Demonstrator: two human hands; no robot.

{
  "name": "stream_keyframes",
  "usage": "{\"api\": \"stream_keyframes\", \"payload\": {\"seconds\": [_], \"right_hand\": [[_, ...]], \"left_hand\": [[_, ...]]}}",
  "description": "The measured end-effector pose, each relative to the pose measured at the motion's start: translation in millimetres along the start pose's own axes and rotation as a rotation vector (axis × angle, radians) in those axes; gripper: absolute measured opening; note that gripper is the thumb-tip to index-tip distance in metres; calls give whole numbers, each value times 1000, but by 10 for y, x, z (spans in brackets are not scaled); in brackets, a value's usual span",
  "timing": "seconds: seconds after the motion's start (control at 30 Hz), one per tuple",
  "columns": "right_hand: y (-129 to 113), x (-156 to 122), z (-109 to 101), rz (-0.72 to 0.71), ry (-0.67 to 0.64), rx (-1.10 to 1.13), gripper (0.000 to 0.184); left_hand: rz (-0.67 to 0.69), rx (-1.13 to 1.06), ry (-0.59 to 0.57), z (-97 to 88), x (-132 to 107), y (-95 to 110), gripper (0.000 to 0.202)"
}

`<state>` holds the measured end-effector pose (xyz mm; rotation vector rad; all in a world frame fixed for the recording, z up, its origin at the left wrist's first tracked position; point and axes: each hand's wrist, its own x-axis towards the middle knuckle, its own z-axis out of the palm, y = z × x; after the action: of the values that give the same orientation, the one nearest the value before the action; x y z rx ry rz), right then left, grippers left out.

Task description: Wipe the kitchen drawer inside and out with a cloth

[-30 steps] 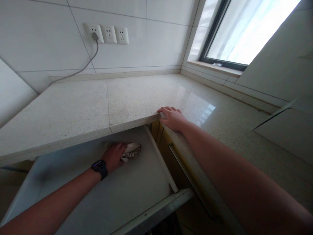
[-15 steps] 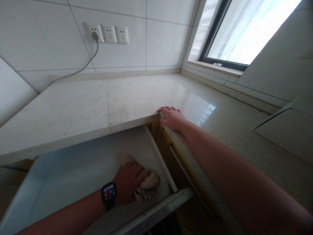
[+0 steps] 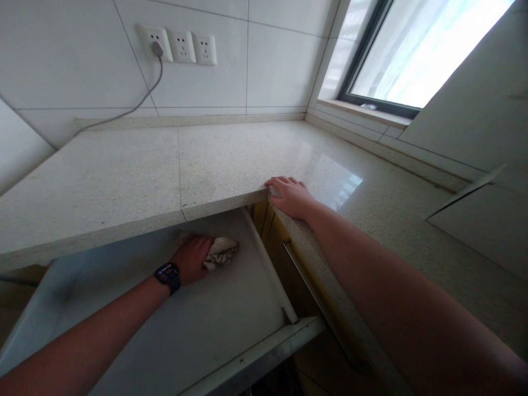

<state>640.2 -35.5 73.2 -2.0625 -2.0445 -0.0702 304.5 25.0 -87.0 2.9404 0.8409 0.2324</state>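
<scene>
The left hand (image 3: 192,258), its wrist wearing a black smartwatch (image 3: 168,274), is gripping a bunched, patterned cloth (image 3: 223,252) and is pressing it to the floor of an open drawer (image 3: 231,319), toward the far side. The right hand (image 3: 291,197) is resting on the inner corner of the speckled stone countertop (image 3: 223,159), fingers curving over the edge. Below it, a metal bar handle (image 3: 313,297) is running along a yellow cabinet front. On the far wall, a plug (image 3: 157,49) is sitting in the leftmost of three sockets (image 3: 182,47), its gray cord (image 3: 140,104) trailing left. At far right, a window (image 3: 404,55) is letting in light.

Probably a kitchen — stone countertop (image 3: 231,159), drawer (image 3: 231,313), sockets (image 3: 182,47).
</scene>
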Motion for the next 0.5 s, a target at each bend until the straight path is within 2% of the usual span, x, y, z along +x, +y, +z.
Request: {"api": "stream_keyframes", "payload": {"seconds": [0.1, 0.2, 0.27, 0.4, 0.5], "right_hand": [[4, -2, 2, -1, -1, -2, 47], [10, -2, 9, -6, 2, 2, 47], [12, -2, 13, -6, 6, 3, 47], [14, -2, 15, -4, 8, 8, 47], [9, -4, 12, -2, 9, 5, 47]], "left_hand": [[-172, 121, -8, 27, 110, -371, 66], [-320, 203, 60, 44, 179, -611, 77], [-379, 215, 110, 50, 210, -706, 74], [-422, 140, 193, 25, 261, -801, 56], [-494, 55, 205, -2, 310, -830, 53]]}}
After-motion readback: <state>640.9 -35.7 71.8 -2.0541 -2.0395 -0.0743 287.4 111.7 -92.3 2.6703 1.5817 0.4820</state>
